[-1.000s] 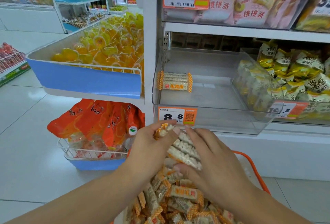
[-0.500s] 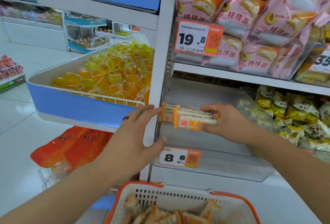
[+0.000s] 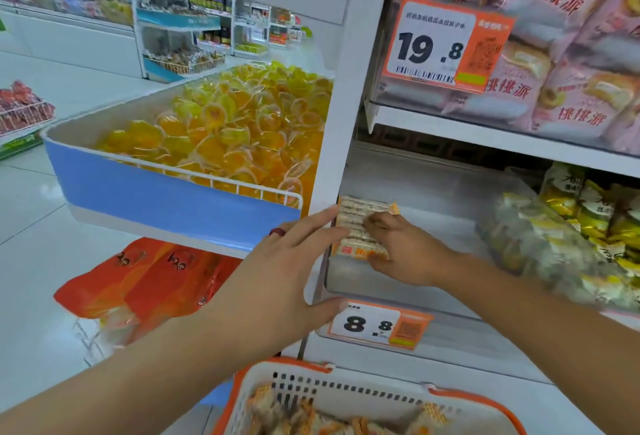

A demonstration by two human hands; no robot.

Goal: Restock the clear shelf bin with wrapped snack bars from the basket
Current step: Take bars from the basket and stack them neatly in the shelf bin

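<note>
Wrapped snack bars (image 3: 356, 226) with orange ends lie stacked at the left end of the clear shelf bin (image 3: 433, 199). My right hand (image 3: 405, 251) is inside the bin, its curled fingers holding the bars against the bin floor. My left hand (image 3: 280, 282) hovers outside the bin's left front corner, fingers straight and spread, fingertips near the bars' left end, a red ring on one finger. Below, the white basket with an orange rim (image 3: 349, 386) holds several more wrapped bars (image 3: 311, 417).
A white shelf post (image 3: 346, 95) stands left of the bin. A blue tray of yellow jelly cups (image 3: 214, 136) juts out at the left, orange bags (image 3: 149, 282) under it. Yellow packs (image 3: 571, 226) fill the neighbouring bin; pink bags (image 3: 554, 53) sit on the shelf above. A price tag 8.8 (image 3: 377, 327) fronts the bin.
Both hands lifted bars out of the basket; my right hand carried them into the bin and lowered them onto the stack at the left end. My left hand let go and moved up beside it.
</note>
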